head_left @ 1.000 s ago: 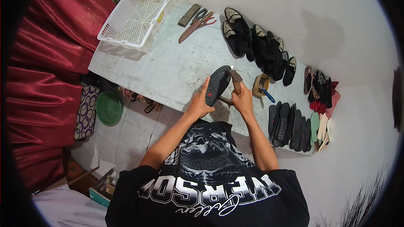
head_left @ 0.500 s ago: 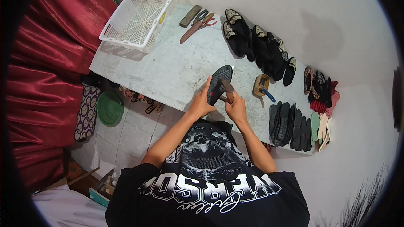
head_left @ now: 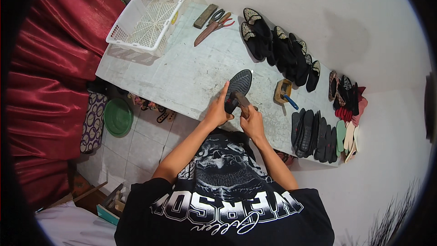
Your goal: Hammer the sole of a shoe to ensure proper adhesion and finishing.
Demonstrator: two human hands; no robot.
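Observation:
A shoe (head_left: 241,82) with its black ridged sole facing up is held over the near edge of the table, its toe pointing away from me. My left hand (head_left: 218,110) is closed round its left side and heel end. In my right hand (head_left: 253,123) is a hammer (head_left: 243,102) with a brown handle. Its dark head lies over the heel part of the sole; whether it touches is hard to tell. The sole hides the shoe's upper.
A white plastic basket (head_left: 159,48) stands far left, near a whetstone (head_left: 205,16), scissors (head_left: 215,17) and pliers (head_left: 222,24). Black shoes (head_left: 257,41) line the wall. Right of my hands are a glue tub (head_left: 279,94) with a blue-handled brush (head_left: 290,101) and stacked black soles (head_left: 307,130).
The hammer head has shifted left and nearer, from the middle of the sole toward the heel. My right hand moved slightly with it; my left hand keeps its hold on the shoe.

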